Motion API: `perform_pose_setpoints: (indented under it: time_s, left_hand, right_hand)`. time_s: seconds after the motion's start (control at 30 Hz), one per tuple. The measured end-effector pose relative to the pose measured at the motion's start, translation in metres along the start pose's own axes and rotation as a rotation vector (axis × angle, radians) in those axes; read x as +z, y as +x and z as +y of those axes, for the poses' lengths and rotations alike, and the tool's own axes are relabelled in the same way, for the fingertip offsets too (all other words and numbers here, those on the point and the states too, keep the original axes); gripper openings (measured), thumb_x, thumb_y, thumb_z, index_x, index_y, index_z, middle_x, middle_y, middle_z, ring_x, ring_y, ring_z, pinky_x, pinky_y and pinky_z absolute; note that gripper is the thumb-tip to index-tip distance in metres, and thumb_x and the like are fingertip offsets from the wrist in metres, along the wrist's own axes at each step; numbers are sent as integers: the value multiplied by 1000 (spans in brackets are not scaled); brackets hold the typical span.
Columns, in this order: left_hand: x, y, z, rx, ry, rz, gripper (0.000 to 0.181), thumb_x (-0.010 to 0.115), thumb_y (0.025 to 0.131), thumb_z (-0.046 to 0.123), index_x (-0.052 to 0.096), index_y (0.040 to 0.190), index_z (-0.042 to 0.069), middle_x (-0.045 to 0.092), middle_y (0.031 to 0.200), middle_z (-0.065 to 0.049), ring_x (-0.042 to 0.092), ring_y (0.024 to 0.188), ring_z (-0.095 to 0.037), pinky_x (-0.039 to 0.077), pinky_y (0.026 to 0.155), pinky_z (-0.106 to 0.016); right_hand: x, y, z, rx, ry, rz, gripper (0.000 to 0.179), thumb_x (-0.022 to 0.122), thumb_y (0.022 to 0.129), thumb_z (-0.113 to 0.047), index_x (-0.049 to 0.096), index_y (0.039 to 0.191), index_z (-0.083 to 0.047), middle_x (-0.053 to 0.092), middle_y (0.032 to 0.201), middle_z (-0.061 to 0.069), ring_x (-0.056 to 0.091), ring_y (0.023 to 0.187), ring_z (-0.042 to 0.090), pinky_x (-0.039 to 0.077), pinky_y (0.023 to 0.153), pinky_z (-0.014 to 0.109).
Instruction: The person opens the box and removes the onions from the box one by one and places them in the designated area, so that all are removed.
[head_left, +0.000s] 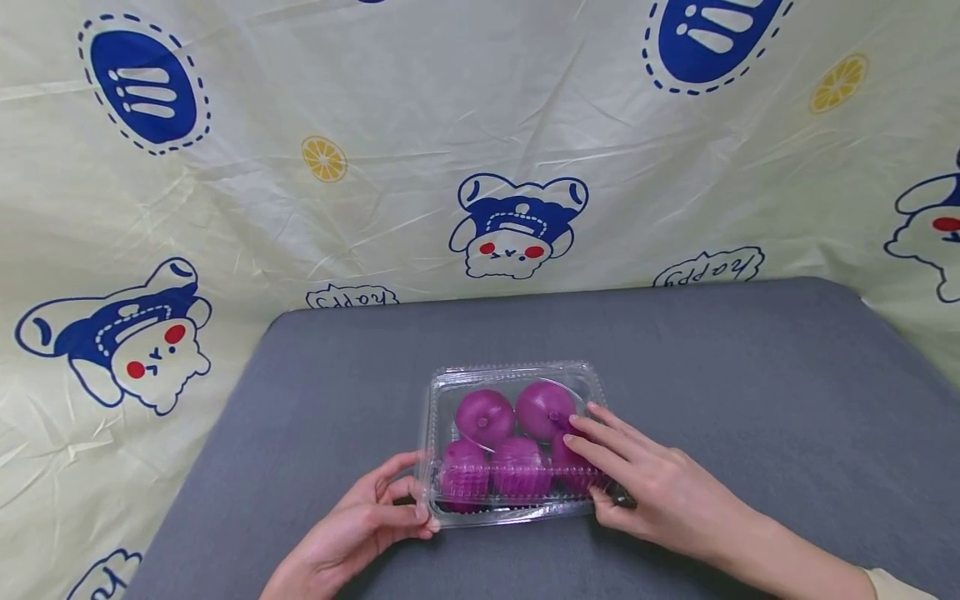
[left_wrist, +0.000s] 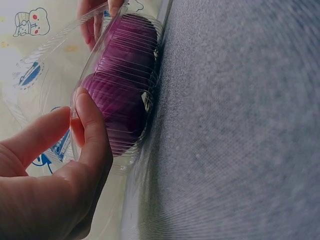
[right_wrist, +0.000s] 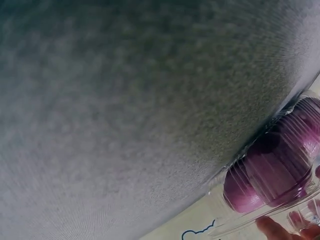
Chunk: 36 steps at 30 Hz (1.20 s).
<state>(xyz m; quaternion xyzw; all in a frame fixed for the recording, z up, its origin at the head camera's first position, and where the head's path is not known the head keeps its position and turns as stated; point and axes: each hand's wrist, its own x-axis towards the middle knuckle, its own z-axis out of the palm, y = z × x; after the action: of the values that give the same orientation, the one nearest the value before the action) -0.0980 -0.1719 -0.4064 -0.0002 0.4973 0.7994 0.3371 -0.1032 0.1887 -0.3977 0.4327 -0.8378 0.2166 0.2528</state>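
A clear plastic clamshell box (head_left: 510, 510) stands on the grey table, with several round purple onion-like pieces (head_left: 485, 417) inside. In the left wrist view its clear lid (left_wrist: 42, 62) slants up over the base, away from the table. At the box's front left corner my left hand (head_left: 367, 517) pinches the rim between thumb and fingers. My right hand (head_left: 660, 483) is at the right side, its fingers reaching over the clear plastic and its thumb at the front right edge. A fingertip (right_wrist: 272, 229) shows along the rim in the right wrist view.
Grey fabric covers the tabletop (head_left: 337, 383), which ends at a straight back edge. Behind and beside it hangs a pale sheet (head_left: 405, 108) printed with cartoon figures, orange slices and blue badges.
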Motion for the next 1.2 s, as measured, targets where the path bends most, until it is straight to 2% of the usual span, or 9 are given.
perform_pose_setpoints:
  time_s: [0.23, 0.43, 0.57, 0.73, 0.83, 0.93, 1.07, 1.2]
  left_hand:
    - [0, 0, 0, 11, 5, -12, 74, 61, 88, -11, 21, 150, -1, 59, 87, -6, 65, 83, -22, 54, 84, -35]
    - [-1, -1, 2, 8, 19, -3, 75, 59, 89, -10, 18, 151, -2, 59, 86, -5, 65, 84, -22, 53, 85, -35]
    - [-2, -2, 4, 18, 26, -1, 74, 57, 90, -10, 16, 151, -5, 58, 88, -6, 64, 84, -22, 53, 85, -34]
    - [-4, -4, 5, 24, 18, -19, 70, 56, 91, -9, 19, 151, -5, 58, 89, -6, 63, 84, -23, 53, 85, -35]
    - [-5, -3, 5, 29, 24, -36, 70, 57, 92, -8, 20, 151, -3, 57, 89, -5, 62, 85, -23, 52, 85, -35]
    - [-5, -3, 5, 34, 35, -35, 72, 58, 91, -7, 20, 152, 0, 57, 88, -5, 62, 85, -23, 52, 85, -35]
    - [-6, -4, 6, 42, 38, 0, 75, 57, 91, -10, 15, 152, 4, 57, 89, -6, 64, 85, -24, 53, 86, -36]
    - [-6, -4, 6, 45, 54, 39, 81, 57, 91, -10, 10, 154, 10, 57, 91, -7, 66, 87, -25, 53, 88, -39]
  right_hand:
    - [-5, 0, 5, -41, 49, -54, 46, 41, 99, -31, 61, 134, -8, 57, 137, 11, 50, 130, 30, 49, 65, 16]
    - [-12, 10, 10, -123, 112, -49, 43, 43, 100, -25, 60, 132, -3, 62, 129, 14, 59, 120, 30, 47, 62, 11]
    - [-14, 14, 9, -105, 115, -86, 43, 45, 100, -30, 62, 131, -7, 62, 130, 10, 61, 118, 27, 47, 64, 11]
    - [-17, 15, 7, -65, 104, -112, 43, 55, 97, -38, 64, 131, -12, 62, 132, 5, 60, 118, 25, 54, 77, 18]
    - [-21, 16, 9, -43, 150, -100, 46, 64, 94, -38, 63, 131, -11, 62, 131, 6, 60, 119, 24, 53, 76, 16]
    - [-25, 18, 14, -43, 167, -59, 48, 71, 90, -36, 64, 130, -10, 62, 131, 6, 60, 119, 22, 51, 82, 14]
    - [-28, 21, 21, -52, 205, 32, 47, 77, 86, -31, 65, 125, -8, 64, 127, 6, 61, 117, 19, 46, 93, 17]
    - [-31, 23, 24, -24, 279, 93, 45, 78, 86, -31, 65, 121, -7, 65, 123, 7, 61, 113, 14, 49, 88, 15]
